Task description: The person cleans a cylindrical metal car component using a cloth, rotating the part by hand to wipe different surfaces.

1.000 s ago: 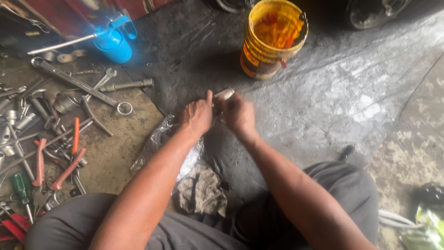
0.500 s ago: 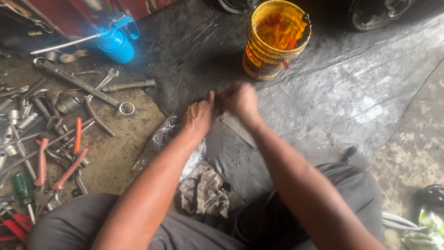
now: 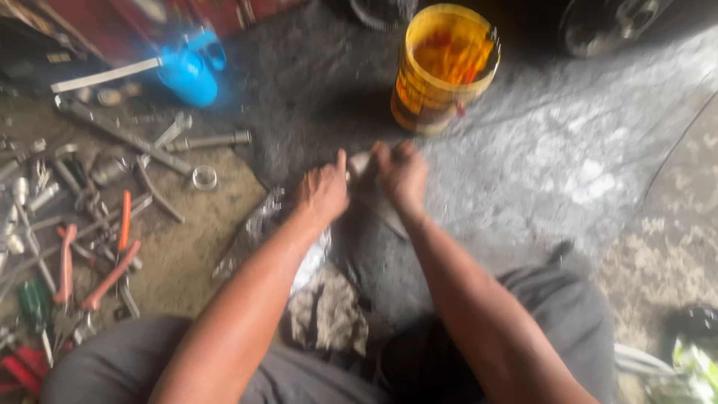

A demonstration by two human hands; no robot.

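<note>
Left hand [image 3: 321, 193] and right hand [image 3: 400, 173] both clenched round a small pale metal part [image 3: 360, 163] — likely stiff, greasy, slippery — best gripped at its ends, above the dark floor [image 3: 314, 90].

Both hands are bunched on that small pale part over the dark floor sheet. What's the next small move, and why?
Probably steady the grip before working further. The left hand and right hand meet on the small pale part, mostly hidden by fingers and blurred. It sits above the dark floor sheet, with the yellow bucket close behind, so a slip could send it rolling.
</note>
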